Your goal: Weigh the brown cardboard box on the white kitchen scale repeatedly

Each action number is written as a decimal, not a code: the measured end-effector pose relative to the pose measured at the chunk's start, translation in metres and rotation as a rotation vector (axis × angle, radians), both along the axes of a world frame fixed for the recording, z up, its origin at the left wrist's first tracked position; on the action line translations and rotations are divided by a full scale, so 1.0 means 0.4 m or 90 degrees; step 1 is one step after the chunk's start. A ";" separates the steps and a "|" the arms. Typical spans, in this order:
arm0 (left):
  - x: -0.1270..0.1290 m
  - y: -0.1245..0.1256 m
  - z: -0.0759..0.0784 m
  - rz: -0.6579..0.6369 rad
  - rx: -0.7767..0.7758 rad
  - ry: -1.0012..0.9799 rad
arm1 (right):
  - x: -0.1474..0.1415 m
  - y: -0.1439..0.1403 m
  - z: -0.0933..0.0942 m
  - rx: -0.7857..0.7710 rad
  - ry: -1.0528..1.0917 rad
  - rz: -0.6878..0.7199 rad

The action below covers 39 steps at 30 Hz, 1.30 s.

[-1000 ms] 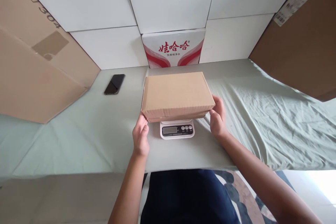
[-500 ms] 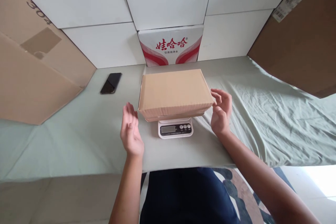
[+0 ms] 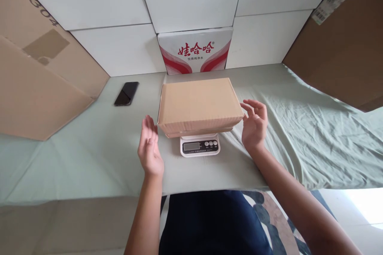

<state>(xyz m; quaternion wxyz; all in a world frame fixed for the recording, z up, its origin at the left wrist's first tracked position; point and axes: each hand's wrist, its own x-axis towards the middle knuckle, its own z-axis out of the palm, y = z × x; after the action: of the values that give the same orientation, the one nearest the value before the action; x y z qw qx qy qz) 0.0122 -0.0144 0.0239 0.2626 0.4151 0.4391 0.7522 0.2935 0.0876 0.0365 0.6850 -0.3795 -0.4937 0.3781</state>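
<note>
A closed brown cardboard box [image 3: 199, 101] rests on a white digital scale [image 3: 200, 153], covering all but the scale's front panel. That panel has a small display, which looks blank, and three round buttons. My left hand [image 3: 149, 147] is open just left of the box's near corner, palm turned inward, with a gap between. On the other side my right hand [image 3: 254, 123] is open, fingers slightly curled beside the box's right end. Its fingertips are very close to the box edge; I cannot tell whether they touch. Neither hand holds anything.
A black phone [image 3: 127, 93] lies on the green cloth [image 3: 119, 159] to the left. Behind the box stands a white and red carton [image 3: 196, 51] against white panels. Large cardboard boxes flank the table at the left [image 3: 44, 71] and right [image 3: 341, 48].
My right hand has shifted slightly to the right, away from the box, its fingers opening a little. My left hand, the box and the scale stay practically where they were.
</note>
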 end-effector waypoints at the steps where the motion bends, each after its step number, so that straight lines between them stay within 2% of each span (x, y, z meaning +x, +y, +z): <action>1: 0.000 0.001 -0.001 -0.005 0.004 -0.003 | -0.001 0.001 0.001 -0.002 0.012 0.002; 6: 0.000 0.003 -0.007 -0.007 0.011 -0.004 | -0.016 -0.001 -0.004 -0.015 0.055 0.017; 18: -0.004 0.007 -0.011 -0.016 -0.009 -0.016 | -0.016 -0.001 -0.006 -0.006 0.007 0.030; 29: 0.006 0.003 -0.016 -0.041 -0.087 -0.007 | -0.017 -0.008 -0.032 0.008 -0.052 0.125; 36: 0.006 0.007 -0.018 -0.076 -0.091 0.023 | -0.022 -0.019 -0.037 -0.002 -0.076 0.202; 39: 0.006 0.009 -0.016 -0.086 -0.097 0.026 | -0.025 -0.023 -0.036 0.017 -0.095 0.199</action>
<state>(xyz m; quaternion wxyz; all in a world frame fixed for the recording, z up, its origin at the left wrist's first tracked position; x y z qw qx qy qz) 0.0146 -0.0109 0.0175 0.3345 0.4374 0.4715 0.6888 0.2833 0.0784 0.0222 0.5843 -0.3157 -0.6013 0.4443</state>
